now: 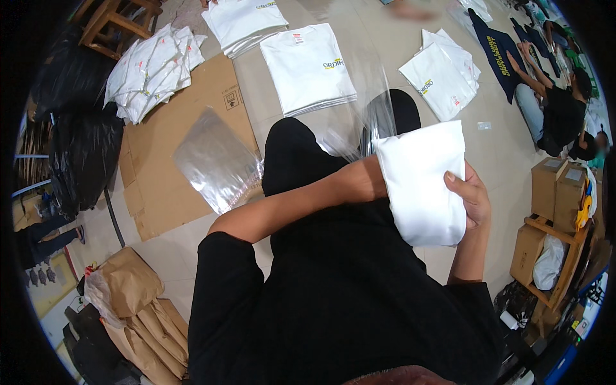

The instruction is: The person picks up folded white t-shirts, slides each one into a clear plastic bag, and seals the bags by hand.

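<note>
We see the folded white cloth (420, 186) held up in front of the person's lap, to the right of the middle, its long sides standing nearly upright and leaning a little. The right hand (473, 196) pinches its right edge: the thumb lies flat on the near face, while most of the fingers go behind the cloth, where we lose them. The left forearm crosses the body from the left, and the left hand (374, 178) slips behind the cloth; only the part next to the wrist shows, so we cannot tell whether its fingers are spread or closed. Nor can we make out whether the cloth has a clear wrapper around it.

Ahead of the knees we find a stack of folded white shirts (308, 77) beside a clear plastic sheet (378, 54), whose edges are hard to trace against the pale floor. A second stack (247, 29) behind it is cut off by the top edge. To the left, a clear plastic bag (218, 157) lies on a flat piece of cardboard (151, 167), near a heap of white packets (154, 70) whose layers we cannot separate. More white shirts (443, 74) overlap on the floor at the right. Farther right, a co-worker (564, 112) in dark clothes sits by a dark cloth (495, 54), bent and squeezed by the lens rim.
</note>
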Available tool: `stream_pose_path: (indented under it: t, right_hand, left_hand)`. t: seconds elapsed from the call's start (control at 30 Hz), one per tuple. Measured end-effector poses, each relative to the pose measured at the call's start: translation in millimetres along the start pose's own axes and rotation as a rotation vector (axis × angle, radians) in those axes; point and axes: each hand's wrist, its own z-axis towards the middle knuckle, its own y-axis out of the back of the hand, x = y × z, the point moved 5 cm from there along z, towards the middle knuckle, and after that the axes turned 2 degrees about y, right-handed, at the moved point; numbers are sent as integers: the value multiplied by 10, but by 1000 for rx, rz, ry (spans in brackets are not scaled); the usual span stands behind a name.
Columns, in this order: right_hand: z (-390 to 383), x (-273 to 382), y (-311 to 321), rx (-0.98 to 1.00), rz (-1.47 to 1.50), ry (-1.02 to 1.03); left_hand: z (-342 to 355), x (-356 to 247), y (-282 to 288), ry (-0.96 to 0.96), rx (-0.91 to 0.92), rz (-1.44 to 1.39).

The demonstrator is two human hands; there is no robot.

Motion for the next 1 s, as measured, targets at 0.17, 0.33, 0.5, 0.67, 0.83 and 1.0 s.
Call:
stream_pose_path:
  t: [0.17, 0.33, 0.5, 0.67, 0.83, 1.0]
  right_hand:
    - [-99, 107, -17, 30, 31, 65]
    - [-329, 197, 73, -18, -25, 126]
    - [-562, 272, 75, -58, -1, 216]
    - [-552, 276, 118, -74, -27, 181]
    - [-76, 10, 150, -38, -12, -11]
    - [359, -349, 532, -51, 15, -134]
  left_hand:
    - [557, 295, 374, 463, 203, -370]
    - [1123, 645, 1079, 465, -271, 357]
    - [1437, 518, 813, 285, -190, 305]
    - [973, 223, -345, 326, 247, -615]
    - [411, -16, -447, 86, 212, -833]
    - [-159, 83, 29, -228, 816, -29]
